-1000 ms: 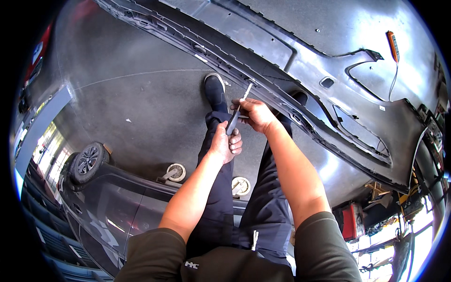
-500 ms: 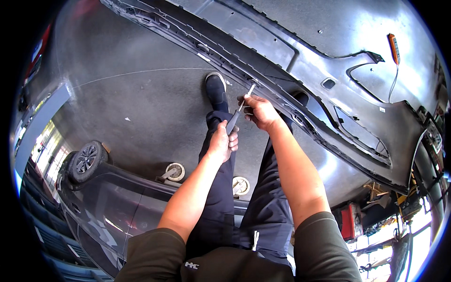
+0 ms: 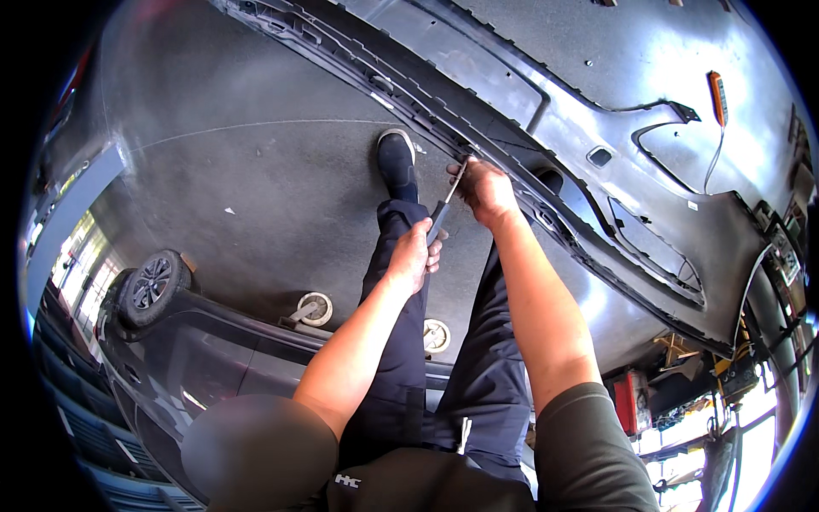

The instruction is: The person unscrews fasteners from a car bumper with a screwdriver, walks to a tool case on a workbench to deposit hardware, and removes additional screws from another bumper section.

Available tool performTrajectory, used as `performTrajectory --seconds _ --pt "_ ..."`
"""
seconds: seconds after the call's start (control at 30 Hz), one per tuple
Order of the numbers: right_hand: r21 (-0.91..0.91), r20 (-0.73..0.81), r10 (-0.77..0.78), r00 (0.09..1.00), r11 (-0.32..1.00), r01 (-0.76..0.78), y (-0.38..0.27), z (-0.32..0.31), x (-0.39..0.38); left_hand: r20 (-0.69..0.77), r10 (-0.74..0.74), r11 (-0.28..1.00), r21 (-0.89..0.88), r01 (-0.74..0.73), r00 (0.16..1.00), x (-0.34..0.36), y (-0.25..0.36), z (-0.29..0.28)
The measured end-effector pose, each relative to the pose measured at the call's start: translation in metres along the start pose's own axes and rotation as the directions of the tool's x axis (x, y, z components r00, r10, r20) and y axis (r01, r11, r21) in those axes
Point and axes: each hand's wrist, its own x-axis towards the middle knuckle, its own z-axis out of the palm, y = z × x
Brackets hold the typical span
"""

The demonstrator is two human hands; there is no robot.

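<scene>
Bumper [image 3: 597, 111] behind hands, screwdriver [image 3: 445, 205]

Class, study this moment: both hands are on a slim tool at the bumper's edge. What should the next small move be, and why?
Probably a gentle push of the handle by the left hand, levering the tool. Its tip sits at the edge of the grey bumper, where the right hand steadies it, so the tool looks placed and ready to work.

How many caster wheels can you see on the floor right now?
2. One caster wheel sits left of the person's left forearm; the other caster wheel shows between the trouser legs. More may be hidden behind the body.
</scene>
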Motion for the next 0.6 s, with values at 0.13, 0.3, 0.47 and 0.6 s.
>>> performTrajectory --seconds 0.13,0.3,0.47,0.6 --pt "0.099 -0.036 0.009 0.999 0.995 -0.005 0.004 0.001 0.011 0.102 -0.037 0.999 0.026 0.035 0.994 -0.006 0.004 0.001" --pt "0.148 -0.15 -0.059 0.987 0.986 0.081 0.015 0.007 0.014 0.131 -0.101 0.988 0.129 0.084 0.986 -0.008 0.009 0.0" --pt "0.116 -0.252 -0.11 0.961 0.983 0.143 0.018 0.022 0.016 -0.004 0.312 0.872 0.398 -0.285 0.95 0.001 0.002 -0.005" --pt "0.073 -0.325 -0.208 0.923 0.967 0.244 0.024 0.026 0.003 0.072 0.293 0.816 0.501 -0.289 0.953 0.006 0.004 -0.019"
